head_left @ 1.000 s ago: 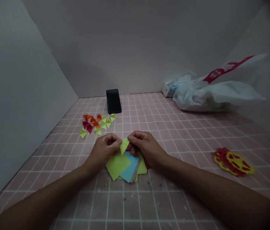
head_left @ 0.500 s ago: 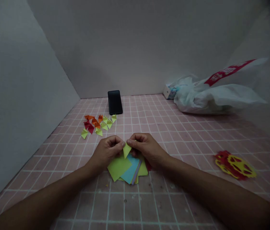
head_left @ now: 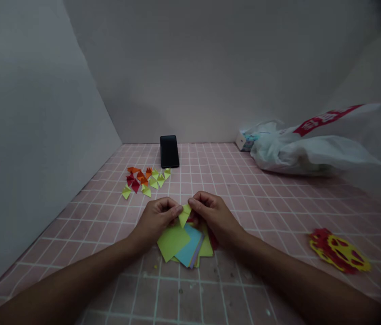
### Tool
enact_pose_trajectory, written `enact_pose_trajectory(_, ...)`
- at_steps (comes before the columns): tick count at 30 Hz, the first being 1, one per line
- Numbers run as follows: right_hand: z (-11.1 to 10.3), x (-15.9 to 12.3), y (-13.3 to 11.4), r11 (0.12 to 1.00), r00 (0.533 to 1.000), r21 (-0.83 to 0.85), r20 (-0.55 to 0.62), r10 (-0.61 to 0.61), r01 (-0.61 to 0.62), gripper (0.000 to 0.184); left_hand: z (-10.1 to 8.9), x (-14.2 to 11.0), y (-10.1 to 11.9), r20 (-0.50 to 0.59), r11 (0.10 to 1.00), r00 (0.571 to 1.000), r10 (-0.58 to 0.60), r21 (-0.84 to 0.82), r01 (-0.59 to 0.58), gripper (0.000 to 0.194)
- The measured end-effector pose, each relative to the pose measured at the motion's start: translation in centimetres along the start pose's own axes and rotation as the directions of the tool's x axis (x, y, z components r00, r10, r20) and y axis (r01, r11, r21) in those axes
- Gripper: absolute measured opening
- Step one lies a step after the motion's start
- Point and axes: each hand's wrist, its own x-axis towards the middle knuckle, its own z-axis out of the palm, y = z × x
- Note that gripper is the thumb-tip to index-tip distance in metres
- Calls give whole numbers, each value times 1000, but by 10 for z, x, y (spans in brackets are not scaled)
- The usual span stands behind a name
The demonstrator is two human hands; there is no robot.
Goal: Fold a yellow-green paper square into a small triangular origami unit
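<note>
Between both hands is a small folded yellow paper (head_left: 184,215), pointed at its lower end. The thumb and fingers of my left hand (head_left: 159,219) pinch its left upper corner. On the opposite corner, my right hand (head_left: 215,214) pinches it the same way. Just below lies a fanned stack of square papers (head_left: 189,246), with yellow-green, light blue, purple and red sheets showing. My hands and the folded paper hide the stack's far side. Several small folded paper pieces (head_left: 143,180) in orange, red and yellow are grouped beyond my left hand.
A black phone (head_left: 169,151) leans at the back. To the far right, a white plastic bag (head_left: 298,153) rests beside a small box (head_left: 244,141). Red and yellow cut-out shapes (head_left: 341,253) lie right of my right forearm. White walls border the pink tiled surface (head_left: 244,189).
The whole view has shifted, so things appear slightly lower and further right. Both hands still pinch the folded yellow paper, whose tilt has changed a little.
</note>
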Motion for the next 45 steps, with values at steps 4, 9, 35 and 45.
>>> enact_pose_trajectory(4, 1, 1, 4, 996, 998, -87, 59, 19, -13, 34, 2, -3, -3, -65, 999, 997, 50, -15, -51, 31)
enact_pose_trajectory(9, -3, 4, 12, 986, 999, -167, 49, -21, 29, 30, 2, -3, -5, -33, 996, 997, 77, 42, -75, 30)
enact_pose_trajectory(35, -3, 2, 1, 973, 966, 222, 257, 2, -61, 25, 4, 1, -4, 190, 819, 978, -91, -545, 182, 34)
enact_pose_trajectory(45, -3, 1, -1, 979, 963, 193, 269, 3, -57, 25, 3, 0, -4, 193, 825, 977, -90, -535, 181, 34)
